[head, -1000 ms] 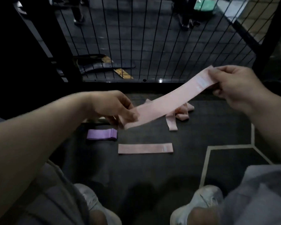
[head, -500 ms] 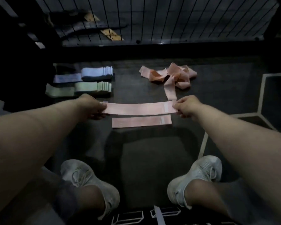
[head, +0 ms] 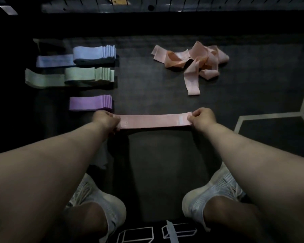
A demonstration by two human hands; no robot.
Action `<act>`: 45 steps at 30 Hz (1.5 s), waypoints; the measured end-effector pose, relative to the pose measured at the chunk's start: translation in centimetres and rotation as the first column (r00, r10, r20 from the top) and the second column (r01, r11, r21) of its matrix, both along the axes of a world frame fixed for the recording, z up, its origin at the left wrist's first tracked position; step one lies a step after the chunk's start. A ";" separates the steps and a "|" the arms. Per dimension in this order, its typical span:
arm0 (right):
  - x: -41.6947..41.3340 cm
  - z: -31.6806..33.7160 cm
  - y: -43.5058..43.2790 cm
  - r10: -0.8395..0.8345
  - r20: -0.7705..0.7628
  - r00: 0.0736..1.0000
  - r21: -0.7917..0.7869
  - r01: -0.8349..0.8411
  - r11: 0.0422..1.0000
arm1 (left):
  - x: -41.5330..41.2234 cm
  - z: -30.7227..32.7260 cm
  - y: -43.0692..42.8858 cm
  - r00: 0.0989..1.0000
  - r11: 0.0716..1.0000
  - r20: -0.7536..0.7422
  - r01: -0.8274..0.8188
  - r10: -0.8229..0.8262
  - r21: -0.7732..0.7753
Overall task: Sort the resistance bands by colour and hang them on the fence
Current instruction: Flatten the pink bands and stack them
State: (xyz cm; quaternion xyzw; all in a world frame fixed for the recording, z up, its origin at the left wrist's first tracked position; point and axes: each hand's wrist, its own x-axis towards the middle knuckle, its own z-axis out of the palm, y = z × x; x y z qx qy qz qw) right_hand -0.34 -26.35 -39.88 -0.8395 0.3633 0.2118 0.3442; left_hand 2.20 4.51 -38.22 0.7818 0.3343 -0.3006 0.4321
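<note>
Blue stack (head: 93, 53), green stack (head: 88, 75) and purple stack (head: 89, 102) lie sorted on the floor (head: 147, 88). Fingers of the left hand (head: 106, 120) and right hand (head: 203, 118) pinch the ends of a pink band (head: 153, 121), stretched flat at floor level beside the purple stack. The pink tangle (head: 191, 60) is still unsorted, and hanging looks not yet begun.

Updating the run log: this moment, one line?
left hand + right hand: pinching pink band ends | pink pile: tangled

L grip (head: 106, 120) & R grip (head: 203, 118) lowered pink band (head: 153, 121) from mid-air onto floor band, covering it.
</note>
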 end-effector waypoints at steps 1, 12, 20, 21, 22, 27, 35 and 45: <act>0.0 -0.2 0.1 0.010 -0.006 1.000 -0.011 -0.010 1.000 | -0.1 -0.3 0.0 1.000 1.000 -0.004 -0.005 0.005 0.003; -0.5 -2.1 -0.2 0.054 -0.029 0.998 -0.085 -0.056 0.995 | -0.1 -3.0 -0.7 1.000 0.996 0.009 0.004 -0.005 0.088; -1.8 -1.5 -1.0 0.731 -0.073 0.678 -0.345 -0.705 0.620 | -0.6 -2.4 -1.5 0.711 0.501 -0.119 0.593 -0.693 0.630; -1.7 -1.5 -1.1 0.791 -0.111 0.602 -0.327 -0.773 0.543 | -0.8 -2.6 -1.5 0.602 0.392 -0.119 0.644 -0.790 0.657; -1.5 -1.6 -1.2 0.818 -0.148 0.556 -0.305 -0.813 0.497 | -0.9 -3.0 -1.4 0.495 0.303 -0.117 0.684 -0.861 0.664; -0.8 -2.2 -0.9 0.794 -0.143 0.591 -0.268 -0.795 0.543 | -0.6 -3.9 -1.5 0.313 0.150 -0.162 0.769 -0.936 0.622; -1.8 -2.0 -1.0 0.699 -0.092 0.709 -0.222 -0.699 0.680 | -0.6 -3.6 -1.0 0.345 0.214 -0.129 0.791 -0.930 0.574; -2.7 -2.1 -1.6 0.650 -0.011 0.760 -0.149 -0.644 0.751 | -1.9 -3.4 -0.1 0.365 0.214 -0.177 0.804 -0.914 0.555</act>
